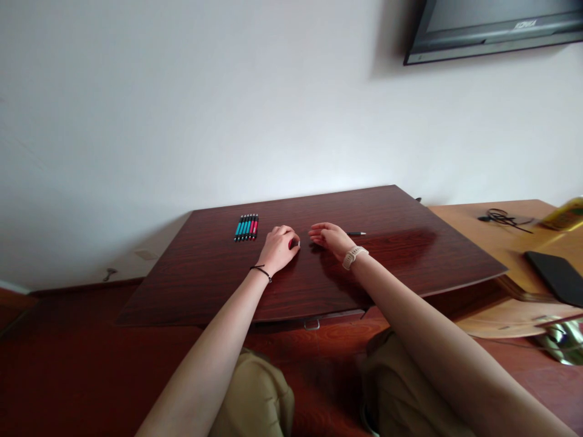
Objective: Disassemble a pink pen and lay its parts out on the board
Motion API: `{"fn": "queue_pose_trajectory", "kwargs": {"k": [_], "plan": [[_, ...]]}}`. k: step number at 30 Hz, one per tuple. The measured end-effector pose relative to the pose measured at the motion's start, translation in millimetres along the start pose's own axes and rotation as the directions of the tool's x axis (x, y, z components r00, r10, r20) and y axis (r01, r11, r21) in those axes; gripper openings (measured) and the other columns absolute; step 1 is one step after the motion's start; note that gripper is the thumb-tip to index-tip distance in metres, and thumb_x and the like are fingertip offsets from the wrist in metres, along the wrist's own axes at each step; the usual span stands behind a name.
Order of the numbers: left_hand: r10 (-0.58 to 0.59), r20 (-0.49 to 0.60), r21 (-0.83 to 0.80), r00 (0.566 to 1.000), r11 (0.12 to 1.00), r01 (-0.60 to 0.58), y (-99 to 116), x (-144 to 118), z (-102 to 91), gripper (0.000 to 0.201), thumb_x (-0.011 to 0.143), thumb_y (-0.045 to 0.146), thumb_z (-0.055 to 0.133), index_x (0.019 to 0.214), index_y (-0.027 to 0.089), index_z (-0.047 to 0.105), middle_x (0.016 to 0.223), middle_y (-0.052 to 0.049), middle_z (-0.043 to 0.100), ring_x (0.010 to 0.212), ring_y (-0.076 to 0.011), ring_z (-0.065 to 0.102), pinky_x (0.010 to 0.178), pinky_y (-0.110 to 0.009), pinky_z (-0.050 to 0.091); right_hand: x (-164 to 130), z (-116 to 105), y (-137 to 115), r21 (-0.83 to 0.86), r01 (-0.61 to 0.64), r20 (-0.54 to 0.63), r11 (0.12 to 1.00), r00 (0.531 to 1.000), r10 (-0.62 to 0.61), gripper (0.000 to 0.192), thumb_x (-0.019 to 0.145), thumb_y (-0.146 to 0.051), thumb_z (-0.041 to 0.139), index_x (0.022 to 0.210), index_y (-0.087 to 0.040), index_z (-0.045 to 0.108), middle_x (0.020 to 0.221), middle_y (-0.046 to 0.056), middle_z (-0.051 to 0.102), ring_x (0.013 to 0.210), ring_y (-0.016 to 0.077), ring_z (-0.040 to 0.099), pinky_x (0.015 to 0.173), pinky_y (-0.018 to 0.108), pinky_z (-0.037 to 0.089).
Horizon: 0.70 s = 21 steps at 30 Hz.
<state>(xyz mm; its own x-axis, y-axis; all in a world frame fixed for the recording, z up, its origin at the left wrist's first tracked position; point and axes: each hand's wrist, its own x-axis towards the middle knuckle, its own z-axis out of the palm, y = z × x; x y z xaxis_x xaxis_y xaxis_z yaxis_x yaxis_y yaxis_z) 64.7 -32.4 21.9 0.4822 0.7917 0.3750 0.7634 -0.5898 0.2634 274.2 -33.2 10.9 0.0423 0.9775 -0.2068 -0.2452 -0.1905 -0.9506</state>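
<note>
My left hand is curled over the dark wooden table, closed on a red pen that is mostly hidden; only a bit of red shows between thumb and fingers. A little to the right, my right hand hovers with fingers stretched towards the left hand, nothing visible in it. A dark pen with a silvery end lies just behind the right hand, partly covered by it. Left of my left hand, a row of teal and red pens with black ends lies side by side.
The dark wooden table stands against a white wall. At the right is a lighter wooden table with a black cable, a yellow package and a black flat device. A TV hangs above.
</note>
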Motion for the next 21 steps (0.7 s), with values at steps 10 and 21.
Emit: {"fn": "queue_pose_trajectory", "kwargs": {"k": [10, 21], "plan": [[-0.046, 0.039, 0.025, 0.998, 0.999, 0.045, -6.9, 1.4, 6.2, 0.011, 0.094, 0.028, 0.075, 0.103, 0.026, 0.081, 0.128, -0.008, 0.071, 0.126, -0.0312, 0.059, 0.109, -0.05, 0.048, 2.0, -19.1, 3.6, -0.016, 0.071, 0.014, 0.997, 0.997, -0.071, 0.038, 0.08, 0.004, 0.065, 0.109, -0.022, 0.063, 0.115, 0.008, 0.075, 0.104, 0.0163, 0.078, 0.1, 0.032, 0.065], [-0.039, 0.041, 0.029, 0.998, 0.999, 0.038, -1.5, 1.5, 7.0, 0.014, 0.096, 0.037, 0.077, 0.105, 0.026, 0.081, 0.128, -0.008, 0.071, 0.124, -0.0308, 0.059, 0.107, -0.049, 0.047, -4.5, -25.2, -2.9, -0.197, 0.161, 0.08, 0.967, 0.986, -0.148, 0.04, 0.087, -0.005, 0.059, 0.124, -0.02, 0.062, 0.119, 0.01, 0.08, 0.067, 0.0091, 0.066, 0.066, 0.023, 0.058]]}}
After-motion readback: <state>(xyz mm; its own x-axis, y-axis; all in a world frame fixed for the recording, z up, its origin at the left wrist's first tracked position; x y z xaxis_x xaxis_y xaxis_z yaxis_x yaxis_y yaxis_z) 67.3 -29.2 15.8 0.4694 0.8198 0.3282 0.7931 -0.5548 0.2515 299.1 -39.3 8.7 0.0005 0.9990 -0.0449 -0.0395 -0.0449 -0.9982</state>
